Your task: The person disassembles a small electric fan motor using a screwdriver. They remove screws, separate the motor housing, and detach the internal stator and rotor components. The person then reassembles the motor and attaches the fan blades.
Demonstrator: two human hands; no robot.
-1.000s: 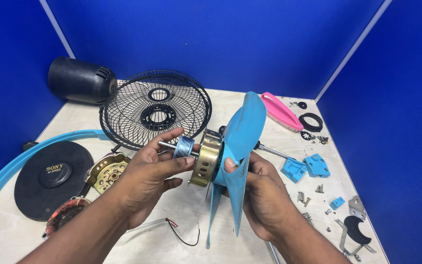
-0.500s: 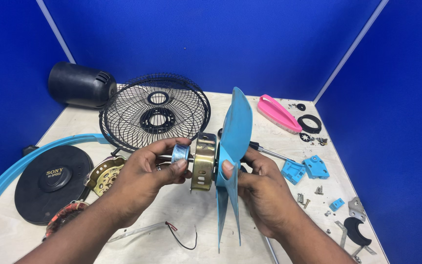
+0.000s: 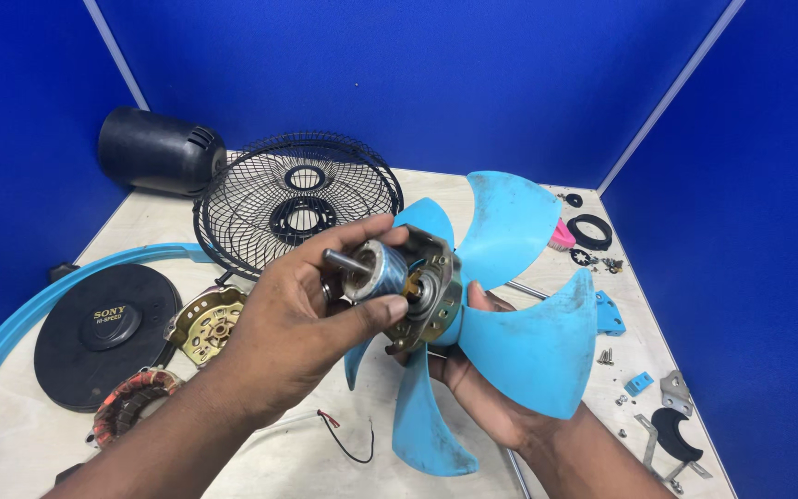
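My left hand (image 3: 302,319) grips a silver-blue motor rotor (image 3: 376,271) with a steel shaft, at the centre of the head view. The rotor sits in a brass-coloured metal motor cover (image 3: 436,296) fixed to the hub of a light blue fan blade (image 3: 519,305). My right hand (image 3: 482,388) cups the blade's hub from below and behind. The blade's back now faces me, tilted, with its vanes spreading right and down.
A black wire fan guard (image 3: 293,208) stands behind, next to a black motor housing (image 3: 154,152). At left lie a black round disc (image 3: 103,333), a blue ring (image 3: 11,323), a brass motor cover (image 3: 207,325) and a copper stator (image 3: 131,405). Small blue parts, screws and black rings (image 3: 593,231) lie at right.
Both hands have turned the blade from edge-on to facing me and brought it closer. My left hand now grips the rotor more fully.
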